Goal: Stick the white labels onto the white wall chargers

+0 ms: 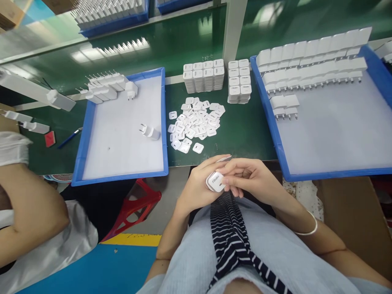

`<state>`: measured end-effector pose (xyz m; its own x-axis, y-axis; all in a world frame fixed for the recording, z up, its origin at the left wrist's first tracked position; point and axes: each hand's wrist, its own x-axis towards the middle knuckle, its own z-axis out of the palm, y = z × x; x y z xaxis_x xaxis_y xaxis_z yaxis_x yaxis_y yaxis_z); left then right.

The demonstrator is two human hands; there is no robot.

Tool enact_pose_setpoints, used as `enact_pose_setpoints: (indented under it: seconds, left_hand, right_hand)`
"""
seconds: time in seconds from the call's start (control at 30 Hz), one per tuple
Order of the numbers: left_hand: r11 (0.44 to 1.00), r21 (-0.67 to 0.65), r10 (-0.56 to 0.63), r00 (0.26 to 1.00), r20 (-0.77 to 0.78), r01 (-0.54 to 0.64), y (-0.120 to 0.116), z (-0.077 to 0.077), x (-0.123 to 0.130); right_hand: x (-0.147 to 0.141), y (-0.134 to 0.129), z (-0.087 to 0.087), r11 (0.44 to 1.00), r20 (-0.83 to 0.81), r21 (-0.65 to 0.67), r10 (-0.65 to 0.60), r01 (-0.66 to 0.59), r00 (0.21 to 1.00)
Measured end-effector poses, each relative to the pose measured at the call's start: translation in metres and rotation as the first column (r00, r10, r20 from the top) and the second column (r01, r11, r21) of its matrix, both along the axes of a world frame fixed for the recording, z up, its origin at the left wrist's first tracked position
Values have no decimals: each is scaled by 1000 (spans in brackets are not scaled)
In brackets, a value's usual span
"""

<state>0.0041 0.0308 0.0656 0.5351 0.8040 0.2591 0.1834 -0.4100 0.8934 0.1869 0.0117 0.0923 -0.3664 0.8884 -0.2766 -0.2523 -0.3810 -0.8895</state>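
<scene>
Charger (215,181) in L hand (199,183), fingers wrapped round it; R hand (249,177) fingers curled, thumb on its face, grip unclear. Rows (315,76) in R tray (333,143) prob. done; L tray (122,139) chargers (150,132) + many loose caps (199,120) on counter (245,139) left.

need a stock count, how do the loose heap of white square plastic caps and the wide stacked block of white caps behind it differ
The loose heap of white square plastic caps lies jumbled at mixed angles, while the wide stacked white block stands in straight columns.
The heap is low; the block is taller.
The heap lies in front; the block stands behind.
Both have white, round-cornered pieces on the green tabletop.
</scene>
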Motion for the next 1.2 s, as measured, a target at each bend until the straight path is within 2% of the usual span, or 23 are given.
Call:
enact_pose_setpoints:
  seconds: [0.3,0.63,1.2]
  left_hand:
    - [1000,-14,-1,1000,-17,1,-2,2,1]
    - [1000,19,-12,997,-73,13,-7,2,2]
    - [999,-50,-23,998,-57,20,-7,-1,8]
  right_hand:
    - [2,-2,5,997,32,-82,15,-13,999]
    - [8,4,10,979,44,-159,133,-124,990]
    - [8,3,8,988,196,-96,136,-119,971]
